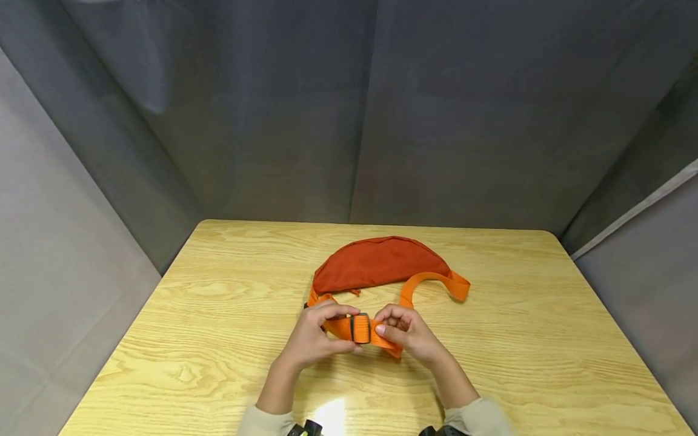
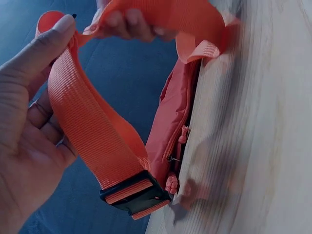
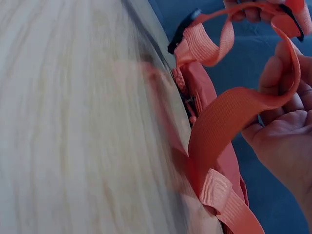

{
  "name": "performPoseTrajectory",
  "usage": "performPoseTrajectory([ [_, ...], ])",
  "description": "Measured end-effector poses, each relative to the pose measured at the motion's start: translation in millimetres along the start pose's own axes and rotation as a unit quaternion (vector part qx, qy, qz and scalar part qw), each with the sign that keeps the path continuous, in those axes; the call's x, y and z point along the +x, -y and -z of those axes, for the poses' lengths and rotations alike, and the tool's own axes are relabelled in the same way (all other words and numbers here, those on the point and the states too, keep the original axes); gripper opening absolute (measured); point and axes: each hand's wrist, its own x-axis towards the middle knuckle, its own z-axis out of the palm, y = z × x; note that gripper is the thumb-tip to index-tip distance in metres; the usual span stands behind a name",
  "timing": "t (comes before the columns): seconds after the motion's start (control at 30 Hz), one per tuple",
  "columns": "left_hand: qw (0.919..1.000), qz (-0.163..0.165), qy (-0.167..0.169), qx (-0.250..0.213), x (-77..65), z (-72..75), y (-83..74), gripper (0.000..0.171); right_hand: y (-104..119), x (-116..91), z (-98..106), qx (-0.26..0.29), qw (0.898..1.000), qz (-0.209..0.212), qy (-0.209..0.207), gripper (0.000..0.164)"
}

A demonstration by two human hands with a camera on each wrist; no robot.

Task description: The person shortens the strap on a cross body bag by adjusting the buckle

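A red waist bag lies on the table, its curved edge facing away. Its orange webbing strap loops round from both ends toward the hands. Between thumb and fingers, my left hand grips the strap at a dark slide adjuster. Just right of the adjuster, my right hand pinches the webbing between thumb and forefinger. A black buckle hangs on the strap below the left palm in the left wrist view. In the right wrist view, a strap length droops from the right fingers toward the bag.
The wood-grain table reaches out on both sides of the bag. Grey cloth panels stand behind it and at left and right. A corded zip pull hangs at the bag's edge.
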Motion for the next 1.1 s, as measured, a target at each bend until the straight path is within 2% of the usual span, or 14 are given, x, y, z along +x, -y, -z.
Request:
performPoseTrajectory([
  [0.1,1.0,-0.005,0.001,-0.001,1.6,-0.8,0.0,0.047,-1,1,0,0.01,1.0,-0.019,0.004,0.014],
  [0.23,1.0,-0.008,-0.003,-0.004,0.4,-1.7,1.1,0.048,-3,-3,3,-0.006,0.999,-0.042,-0.012,0.014],
  [0.33,1.0,-0.004,-0.004,-0.005,-1.2,-2.2,2.0,0.049,-3,-4,5,-0.011,0.999,-0.042,-0.017,0.011],
  [0.57,0.9996,0.024,0.016,0.002,0.3,-3.4,2.0,0.045,0,3,-1,0.043,0.999,-0.031,0.012,0.013],
  [0.77,0.9995,0.03,0.008,0.001,0.3,-1.1,1.7,0.047,-1,-2,5,0.0,0.998,-0.068,-0.018,0.022],
  [0.93,0.9988,0.04,0.003,-0.029,-2.4,-2.8,5.2,0.048,-4,-8,9,-0.014,0.998,-0.049,-0.026,0.016],
  [1.1,0.9992,0.034,-0.005,-0.02,-0.2,-5.8,7.0,0.046,-5,-4,6,-0.002,0.999,-0.037,-0.035,0.011],
])
